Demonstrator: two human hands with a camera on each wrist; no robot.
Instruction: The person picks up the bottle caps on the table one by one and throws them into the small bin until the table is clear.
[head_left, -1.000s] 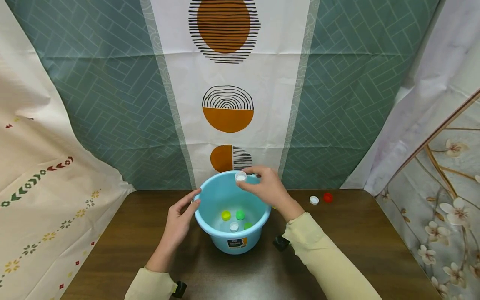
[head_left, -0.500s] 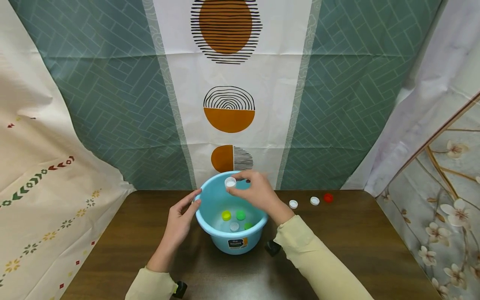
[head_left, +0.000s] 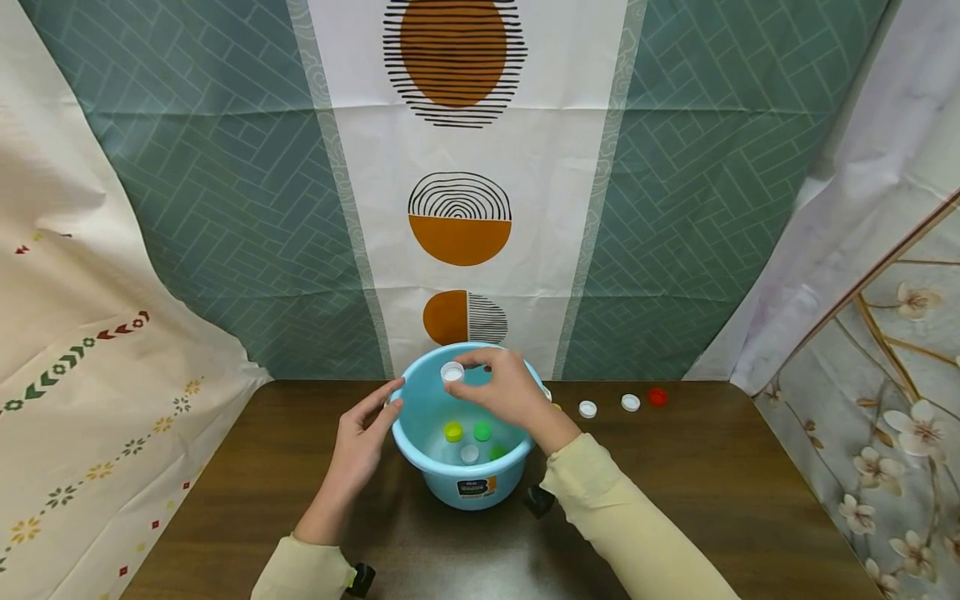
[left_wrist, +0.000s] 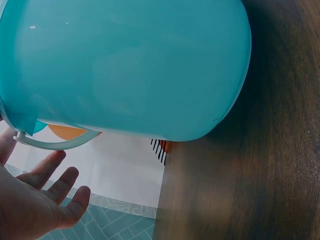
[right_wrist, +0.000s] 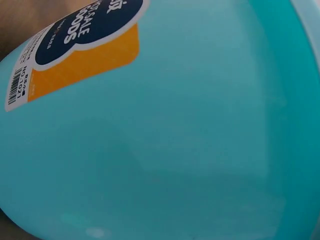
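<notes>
A light blue plastic bucket (head_left: 431, 446) stands upright on the table, with yellow, green and white bottle caps lying inside it. My left hand (head_left: 360, 437) holds its left rim between thumb and index finger. In the left wrist view, the other fingers (left_wrist: 62, 185) spread loosely outside the bucket (left_wrist: 150, 65), near its pale handle (left_wrist: 60, 145). My right hand (head_left: 504, 385) pinches a white bottle cap (head_left: 452, 372) between thumb and fingers, above the bucket's opening. Only the bucket's labelled wall (right_wrist: 190, 140) fills the right wrist view; that hand is hidden there.
To the bucket's right lie two white caps, the nearer one (head_left: 587, 409) and the farther one (head_left: 630, 402), with a red cap (head_left: 657, 397) beyond them. A yellow bit shows beside the right wrist. A patterned cloth (head_left: 330, 250) hangs behind the brown table (head_left: 675, 467).
My right hand has moved left over the bucket with the white cap, from its right back rim to above the middle. Another white cap on the table has come into sight. My left hand stays put.
</notes>
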